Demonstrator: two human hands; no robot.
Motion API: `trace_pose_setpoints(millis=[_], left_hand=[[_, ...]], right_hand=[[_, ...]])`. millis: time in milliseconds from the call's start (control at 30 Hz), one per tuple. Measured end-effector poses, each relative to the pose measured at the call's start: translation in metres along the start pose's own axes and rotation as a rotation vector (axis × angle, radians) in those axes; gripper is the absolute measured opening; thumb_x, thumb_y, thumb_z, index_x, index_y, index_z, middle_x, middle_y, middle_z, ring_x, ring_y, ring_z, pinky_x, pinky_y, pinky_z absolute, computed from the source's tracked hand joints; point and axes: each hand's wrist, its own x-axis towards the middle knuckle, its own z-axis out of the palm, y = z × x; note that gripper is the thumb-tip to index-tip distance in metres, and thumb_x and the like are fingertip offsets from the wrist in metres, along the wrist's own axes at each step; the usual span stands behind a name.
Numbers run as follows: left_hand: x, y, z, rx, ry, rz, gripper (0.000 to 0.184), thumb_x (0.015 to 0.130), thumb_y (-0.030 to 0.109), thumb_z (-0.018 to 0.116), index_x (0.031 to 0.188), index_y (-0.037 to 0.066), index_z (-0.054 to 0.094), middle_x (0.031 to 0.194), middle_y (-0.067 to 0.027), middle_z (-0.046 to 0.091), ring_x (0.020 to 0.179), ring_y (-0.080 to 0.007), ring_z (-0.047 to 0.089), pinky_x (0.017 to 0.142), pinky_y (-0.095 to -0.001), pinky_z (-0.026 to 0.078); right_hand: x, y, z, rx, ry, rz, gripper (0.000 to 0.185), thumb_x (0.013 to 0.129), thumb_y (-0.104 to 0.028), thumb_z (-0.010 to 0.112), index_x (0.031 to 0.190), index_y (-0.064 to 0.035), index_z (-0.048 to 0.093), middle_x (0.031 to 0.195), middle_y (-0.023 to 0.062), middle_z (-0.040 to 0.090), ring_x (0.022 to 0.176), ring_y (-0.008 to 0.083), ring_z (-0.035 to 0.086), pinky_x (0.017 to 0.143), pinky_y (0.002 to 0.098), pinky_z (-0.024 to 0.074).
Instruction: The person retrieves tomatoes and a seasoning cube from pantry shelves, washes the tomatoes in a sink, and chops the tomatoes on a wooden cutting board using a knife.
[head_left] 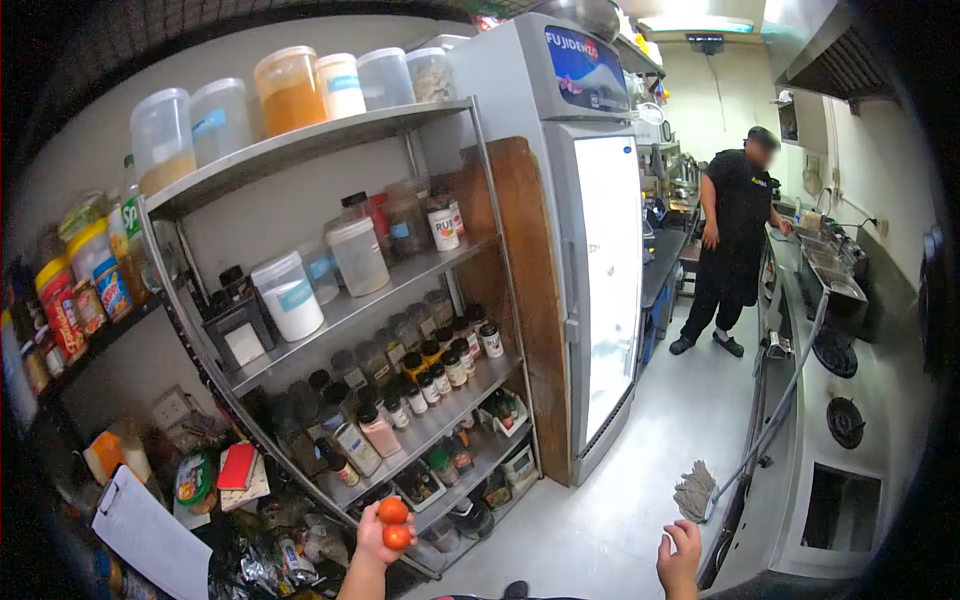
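Two red tomatoes [394, 524] rest in my left hand [372, 532], whose fingers curl around their side, near the lower end of the metal shelf rack. My right hand [680, 556] is raised at the bottom right with its fingers apart and slightly bent, holding nothing. It is just below the grey mop head [695, 491], not visibly touching it. The metal rack [330, 348] beside my left hand bears plastic tubs, a white-filled container [288, 296] and rows of spice bottles [378, 430].
A glass-door fridge [608, 270] stands beyond the rack. A person in black [736, 215] stands in the aisle by the right counter. The mop handle [780, 410] leans along the stove [840, 470]. A clipboard [150, 540] and packed goods lie at lower left.
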Motion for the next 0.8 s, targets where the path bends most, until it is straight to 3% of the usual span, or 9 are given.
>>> trace_pose_setpoints(millis=[100, 200, 333, 367, 600, 800], left_hand=[[0.027, 0.002, 0.001, 0.019, -0.006, -0.024, 0.041, 0.086, 0.046, 0.035, 0.105, 0.014, 0.052, 0.083, -0.0128, 0.058, 0.063, -0.0303, 0.057, 0.053, -0.0447, 0.046], [0.062, 0.009, 0.008, 0.066, -0.03, -0.017, 0.041, 0.086, 0.045, 0.034, 0.108, 0.014, 0.051, 0.084, -0.0143, 0.058, 0.064, -0.0313, 0.057, 0.052, -0.0456, 0.047], [0.121, 0.019, 0.038, 0.003, -0.192, -0.099, 0.04, 0.088, 0.043, 0.033, 0.112, 0.016, 0.048, 0.084, -0.0152, 0.058, 0.065, -0.0324, 0.058, 0.052, -0.0455, 0.047], [0.135, 0.02, 0.049, 0.097, -0.157, -0.082, 0.039, 0.087, 0.046, 0.037, 0.109, 0.016, 0.048, 0.085, -0.0159, 0.056, 0.066, -0.03, 0.054, 0.056, -0.0435, 0.044], [0.223, 0.022, 0.122, 0.162, -0.277, -0.194, 0.04, 0.089, 0.047, 0.03, 0.109, 0.015, 0.047, 0.083, -0.0139, 0.057, 0.066, -0.0306, 0.057, 0.056, -0.0433, 0.045], [0.226, 0.0, 0.178, 0.243, -0.269, -0.138, 0.038, 0.09, 0.046, 0.032, 0.108, 0.017, 0.047, 0.08, -0.0149, 0.055, 0.065, -0.0281, 0.054, 0.055, -0.042, 0.044]], right_hand=[[0.006, 0.017, 0.006, -0.068, -0.105, 0.069, 0.02, 0.083, -0.02, 0.058, 0.097, -0.0056, 0.061, 0.104, 0.0169, 0.056, 0.1, 0.0336, 0.053, 0.086, 0.0426, 0.0432], [0.027, 0.016, 0.017, -0.063, -0.049, 0.011, 0.018, 0.079, -0.006, 0.059, 0.095, -0.0031, 0.063, 0.102, 0.0186, 0.056, 0.098, 0.034, 0.054, 0.086, 0.0379, 0.044], [0.056, 0.018, 0.03, -0.105, 0.015, 0.01, 0.017, 0.078, -0.007, 0.06, 0.095, -0.0035, 0.063, 0.102, 0.0178, 0.056, 0.097, 0.0336, 0.054, 0.085, 0.0391, 0.0443], [0.064, 0.018, 0.029, -0.115, 0.021, -0.008, 0.017, 0.078, -0.007, 0.06, 0.094, -0.0034, 0.063, 0.102, 0.0175, 0.056, 0.097, 0.0335, 0.054, 0.084, 0.0392, 0.0443], [0.095, 0.046, 0.029, -0.143, 0.131, -0.022, 0.018, 0.074, -0.003, 0.06, 0.092, -0.004, 0.062, 0.098, 0.0142, 0.057, 0.093, 0.0324, 0.054, 0.081, 0.0391, 0.0441], [0.074, 0.058, 0.007, -0.185, 0.155, 0.054, 0.019, 0.075, -0.004, 0.062, 0.094, -0.0046, 0.062, 0.1, 0.0156, 0.057, 0.094, 0.0333, 0.055, 0.083, 0.0388, 0.0446]])
